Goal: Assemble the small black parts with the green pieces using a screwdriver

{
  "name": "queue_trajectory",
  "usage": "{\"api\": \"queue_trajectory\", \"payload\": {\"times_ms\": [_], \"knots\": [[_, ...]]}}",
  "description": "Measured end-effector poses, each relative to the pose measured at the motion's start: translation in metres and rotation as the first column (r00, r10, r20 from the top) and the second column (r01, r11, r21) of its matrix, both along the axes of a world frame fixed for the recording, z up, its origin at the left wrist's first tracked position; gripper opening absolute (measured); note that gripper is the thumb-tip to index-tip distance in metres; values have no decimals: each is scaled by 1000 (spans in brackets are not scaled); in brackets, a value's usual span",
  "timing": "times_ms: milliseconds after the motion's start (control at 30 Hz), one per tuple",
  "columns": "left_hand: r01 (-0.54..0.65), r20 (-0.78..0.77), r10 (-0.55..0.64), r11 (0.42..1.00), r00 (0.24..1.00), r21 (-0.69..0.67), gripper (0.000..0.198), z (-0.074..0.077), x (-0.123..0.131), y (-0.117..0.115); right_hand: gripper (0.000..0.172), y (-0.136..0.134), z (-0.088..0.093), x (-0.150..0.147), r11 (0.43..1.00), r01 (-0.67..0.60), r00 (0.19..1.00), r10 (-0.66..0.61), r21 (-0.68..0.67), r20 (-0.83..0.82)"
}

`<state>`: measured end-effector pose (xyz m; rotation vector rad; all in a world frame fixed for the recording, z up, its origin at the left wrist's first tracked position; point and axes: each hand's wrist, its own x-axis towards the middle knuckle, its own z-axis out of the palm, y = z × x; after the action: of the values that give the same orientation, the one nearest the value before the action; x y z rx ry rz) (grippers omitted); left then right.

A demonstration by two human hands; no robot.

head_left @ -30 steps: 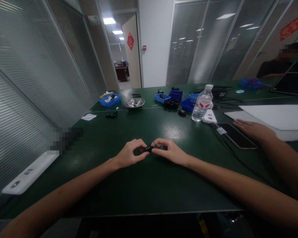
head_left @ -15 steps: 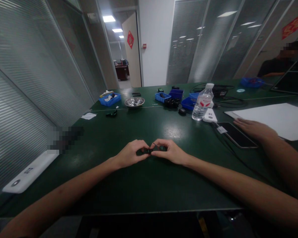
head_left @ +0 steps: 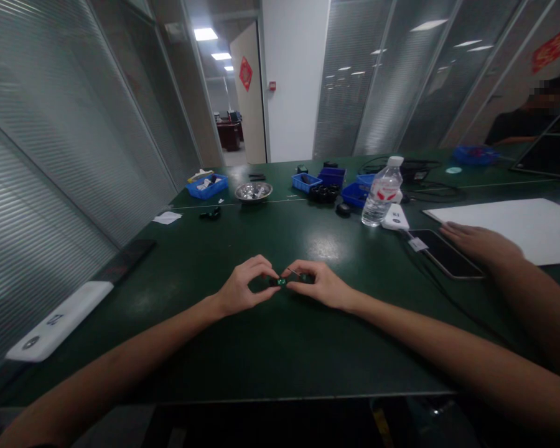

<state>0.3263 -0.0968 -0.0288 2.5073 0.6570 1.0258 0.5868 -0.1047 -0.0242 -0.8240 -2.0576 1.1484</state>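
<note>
Over the near middle of the green table [head_left: 280,354], my two hands almost meet at the fingertips. My left hand [head_left: 242,284] is closed in a pinch on a small dark piece with a bright green face [head_left: 281,282], too small to name. From the right, my right hand [head_left: 326,285] has thumb and fingers curled together beside that piece. A thin light sliver [head_left: 293,271] shows at its fingertips; what it belongs to is hidden by the fingers.
Farther back are a metal bowl [head_left: 254,192], a blue tray [head_left: 207,186], black parts [head_left: 325,193] and a water bottle [head_left: 382,193]. A phone [head_left: 445,254] and white power bank [head_left: 394,218] lie right. Another person's hand [head_left: 483,242] rests by white paper [head_left: 518,224]. Another white power bank [head_left: 60,320] lies left.
My left hand has shifted slightly left, so a small gap shows between the fingertips. The small piece now shows a green face where it looked dark before.
</note>
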Motion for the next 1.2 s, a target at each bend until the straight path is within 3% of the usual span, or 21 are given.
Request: {"api": "queue_trajectory", "payload": {"times_ms": [233, 467, 600, 800, 933, 1200], "knots": [[41, -24, -40, 999, 999, 12, 21, -3, -2, 1, 23, 0, -3, -2, 998, -8, 997, 3, 64, 83], [-80, -133, 71, 995, 989, -65, 12, 8, 3, -3, 23, -1, -5, 0, 982, 64, 990, -85, 178, 111], [-140, -251, 113, 986, 961, -91, 14, 8, 4, 0, 27, -6, -5, -2, 941, 68, 953, -160, 332, 257], [-173, -334, 131, 980, 933, -101, 13, 3, 6, 4, 39, -10, 2, -1, 822, -85, 864, -220, 563, 452], [-181, -342, 141, 979, 929, -89, 14, 5, 5, 2, 37, -2, 3, 6, 799, -140, 842, -214, 585, 495], [-169, -332, 126, 980, 935, -102, 24, 4, 6, 0, 31, 5, -3, 9, 788, -135, 849, -221, 601, 480]]}}
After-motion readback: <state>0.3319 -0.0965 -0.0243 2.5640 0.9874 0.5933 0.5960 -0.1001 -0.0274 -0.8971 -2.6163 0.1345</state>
